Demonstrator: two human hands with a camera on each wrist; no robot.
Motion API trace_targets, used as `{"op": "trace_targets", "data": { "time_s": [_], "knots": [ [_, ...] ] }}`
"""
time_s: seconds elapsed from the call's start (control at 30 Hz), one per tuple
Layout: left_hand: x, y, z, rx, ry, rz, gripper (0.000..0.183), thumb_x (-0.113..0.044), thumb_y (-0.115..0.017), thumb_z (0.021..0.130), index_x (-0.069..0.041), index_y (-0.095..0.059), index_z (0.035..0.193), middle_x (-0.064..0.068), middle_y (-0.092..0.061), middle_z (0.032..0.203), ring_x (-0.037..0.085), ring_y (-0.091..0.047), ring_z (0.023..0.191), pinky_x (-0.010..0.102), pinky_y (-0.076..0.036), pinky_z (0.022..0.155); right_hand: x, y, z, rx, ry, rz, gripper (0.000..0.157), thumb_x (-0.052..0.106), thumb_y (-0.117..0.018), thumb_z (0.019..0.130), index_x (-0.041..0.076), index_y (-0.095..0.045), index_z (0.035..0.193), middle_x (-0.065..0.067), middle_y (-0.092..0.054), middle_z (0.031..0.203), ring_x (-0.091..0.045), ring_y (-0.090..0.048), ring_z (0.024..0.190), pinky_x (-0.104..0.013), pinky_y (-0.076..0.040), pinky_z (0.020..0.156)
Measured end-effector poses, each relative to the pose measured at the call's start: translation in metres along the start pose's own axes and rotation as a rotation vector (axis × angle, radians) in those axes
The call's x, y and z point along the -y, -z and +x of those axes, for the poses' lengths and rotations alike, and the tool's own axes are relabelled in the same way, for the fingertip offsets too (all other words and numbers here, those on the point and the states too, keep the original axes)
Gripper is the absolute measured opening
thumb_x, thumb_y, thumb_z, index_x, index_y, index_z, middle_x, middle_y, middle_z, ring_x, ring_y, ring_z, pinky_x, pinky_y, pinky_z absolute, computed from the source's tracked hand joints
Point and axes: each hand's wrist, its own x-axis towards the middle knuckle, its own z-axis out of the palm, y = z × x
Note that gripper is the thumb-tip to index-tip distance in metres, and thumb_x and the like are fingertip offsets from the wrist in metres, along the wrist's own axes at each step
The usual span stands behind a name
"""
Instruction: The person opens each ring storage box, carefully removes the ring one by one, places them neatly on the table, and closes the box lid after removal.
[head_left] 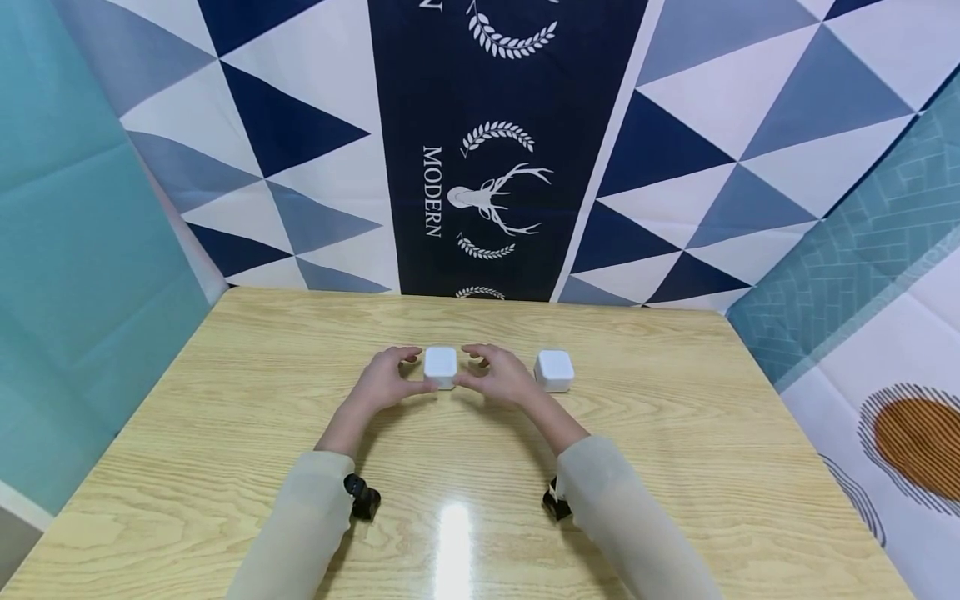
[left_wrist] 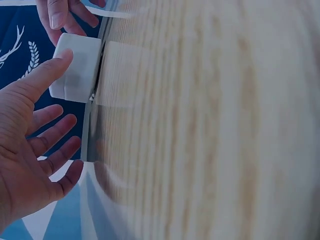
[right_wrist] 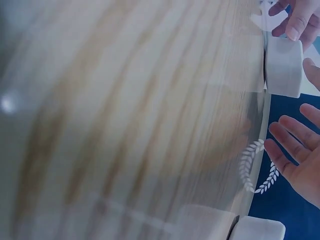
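A white block with rounded edges (head_left: 440, 367) sits on the wooden table between both hands. On its left side is my left hand (head_left: 386, 379), its fingers spread and gently bent. My right hand (head_left: 498, 373) faces it from the other side, thumb and fingers apart. In the left wrist view, the left thumb overlaps the block (left_wrist: 80, 70); whether it touches cannot be told. The right wrist view shows the right fingers apart from the block (right_wrist: 284, 67). A second white block (head_left: 554, 371) stands to the right of the right hand.
The wooden table (head_left: 247, 467) reaches back to a patterned cloth (head_left: 315, 125) hanging behind it. A teal cloth (head_left: 90, 250) hangs on the left, and more patterned cloth (head_left: 840, 308) lines the right side. Black wrist devices (head_left: 363, 497) show at the sleeves.
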Motion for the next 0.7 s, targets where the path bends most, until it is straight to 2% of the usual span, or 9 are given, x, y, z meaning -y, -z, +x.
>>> {"op": "trace_targets", "data": {
  "time_s": [0.23, 0.7],
  "knots": [
    [0.0036, -0.0021, 0.0032, 0.010, 0.002, -0.043, 0.073, -0.039, -0.075, 0.065, -0.007, -0.048, 0.125, 0.013, -0.056, 0.118, 0.029, -0.053, 0.107, 0.041, -0.042, 0.088, 0.0020, -0.0015, 0.0022, 0.004, 0.006, 0.037, 0.059, 0.042, -0.067, 0.073, 0.014, -0.052, 0.123, -0.009, -0.060, 0.113, -0.022, -0.058, 0.097, -0.035, -0.044, 0.083],
    [0.0069, -0.0071, 0.0063, 0.014, 0.020, -0.108, 0.073, -0.038, -0.076, 0.064, -0.008, -0.049, 0.125, 0.010, -0.058, 0.115, 0.024, -0.052, 0.105, 0.038, -0.041, 0.088, -0.0009, -0.0062, 0.0072, 0.027, -0.025, 0.109, 0.061, 0.040, -0.071, 0.070, 0.016, -0.052, 0.123, -0.008, -0.059, 0.114, -0.021, -0.058, 0.096, -0.032, -0.045, 0.081]
  ]
}}
